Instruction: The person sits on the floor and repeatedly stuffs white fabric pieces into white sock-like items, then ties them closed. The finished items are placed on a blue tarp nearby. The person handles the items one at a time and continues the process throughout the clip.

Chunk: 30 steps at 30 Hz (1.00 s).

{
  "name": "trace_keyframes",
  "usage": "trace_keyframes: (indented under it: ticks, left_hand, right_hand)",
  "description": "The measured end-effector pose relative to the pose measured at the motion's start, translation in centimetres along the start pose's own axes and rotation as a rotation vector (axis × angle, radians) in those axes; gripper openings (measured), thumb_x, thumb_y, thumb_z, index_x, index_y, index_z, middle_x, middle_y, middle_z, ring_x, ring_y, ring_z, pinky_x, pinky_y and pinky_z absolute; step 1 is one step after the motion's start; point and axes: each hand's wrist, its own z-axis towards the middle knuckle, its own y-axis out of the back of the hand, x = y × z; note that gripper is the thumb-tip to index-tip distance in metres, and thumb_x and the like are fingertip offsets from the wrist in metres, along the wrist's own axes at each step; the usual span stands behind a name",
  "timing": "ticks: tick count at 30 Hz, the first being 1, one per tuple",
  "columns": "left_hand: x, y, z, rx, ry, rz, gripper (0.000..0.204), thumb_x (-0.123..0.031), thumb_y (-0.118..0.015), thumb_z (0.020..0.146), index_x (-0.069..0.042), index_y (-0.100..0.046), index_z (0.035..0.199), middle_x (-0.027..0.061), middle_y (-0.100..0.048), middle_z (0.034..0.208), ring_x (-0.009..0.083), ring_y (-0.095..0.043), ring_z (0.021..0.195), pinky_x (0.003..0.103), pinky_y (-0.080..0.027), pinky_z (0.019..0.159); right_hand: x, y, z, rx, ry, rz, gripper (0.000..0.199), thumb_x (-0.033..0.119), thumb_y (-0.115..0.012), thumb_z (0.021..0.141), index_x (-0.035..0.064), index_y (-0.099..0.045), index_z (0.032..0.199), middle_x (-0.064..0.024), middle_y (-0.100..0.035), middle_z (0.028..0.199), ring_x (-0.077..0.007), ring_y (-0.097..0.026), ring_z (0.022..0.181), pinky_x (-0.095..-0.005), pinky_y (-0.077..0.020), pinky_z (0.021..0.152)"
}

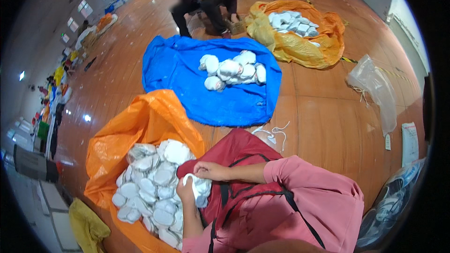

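A crumpled white cloth piece [201,191] rests over my lap, on a dark red apron [234,159]. My left hand [186,189] is closed round its left side, thumb on top. Fingers curled, my right hand [207,170] pinches the cloth at its upper edge. Close by on the left, an orange woven sack [157,110] lies open, filled with a heap of similar white and greyish rounded cloth pieces [152,185]. Beyond my knees a blue sack [173,75] is spread on the floor, with several balled white bundles [229,69] on it.
Farther back right, a yellow-orange sack [267,33] holds more pale pieces. A person [206,0] sits beyond the blue sack. White string [280,133] and a clear plastic bag [375,84] lie on the floor. Yellow cloth [86,225] is at lower left, a clear bag of goods [389,206] at lower right.
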Motion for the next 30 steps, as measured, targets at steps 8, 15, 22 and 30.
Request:
trace_keyframes:
  ticks: [8,15,22,30]
  left_hand:
    - [-0.4,0.4,-1.6,0.074,-0.129,0.103,0.007,-0.005,-0.062,0.084,0.001,-0.066,0.087,0.0016,-0.063,0.079,0.0099,-0.056,0.07,0.026,-0.047,0.065]
    - [-0.6,0.8,-1.5,0.154,-0.109,0.181,0.007,0.001,-0.062,0.08,0.001,-0.065,0.087,0.0019,-0.063,0.078,0.01,-0.056,0.068,0.027,-0.048,0.064]
    - [-1.9,0.4,-1.9,0.233,-0.042,0.163,0.008,0.0,-0.056,0.084,-0.001,-0.063,0.088,0.0019,-0.062,0.078,0.0105,-0.058,0.067,0.026,-0.048,0.063]
    - [-1.9,-0.3,-1.8,0.261,-0.023,0.074,0.008,-0.002,-0.056,0.087,-0.001,-0.063,0.092,0.002,-0.062,0.082,0.0103,-0.057,0.069,0.026,-0.048,0.064]
  right_hand:
    - [-0.1,0.8,-2.1,0.155,-0.32,0.459,0.015,0.015,-0.069,0.089,0.0068,-0.062,0.099,0.0029,-0.06,0.088,-0.0057,-0.055,0.074,-0.0198,-0.0442,0.064]
    - [-2.4,1.1,-2.4,0.274,-0.041,0.189,0.019,0.011,-0.071,0.087,0.0073,-0.059,0.102,0.0022,-0.06,0.094,-0.0061,-0.056,0.089,-0.0234,-0.0472,0.079]
    - [-0.8,0.7,-3.3,0.293,-0.023,0.109,0.023,0.012,-0.073,0.086,0.0073,-0.054,0.099,0.0026,-0.056,0.089,-0.0052,-0.053,0.085,-0.0232,-0.0449,0.074]
    - [-0.5,-0.3,-2.7,0.169,-0.06,0.27,0.03,0.003,-0.075,0.08,0.0087,-0.05,0.095,0.0032,-0.052,0.085,-0.0069,-0.052,0.08,-0.0216,-0.0423,0.07]
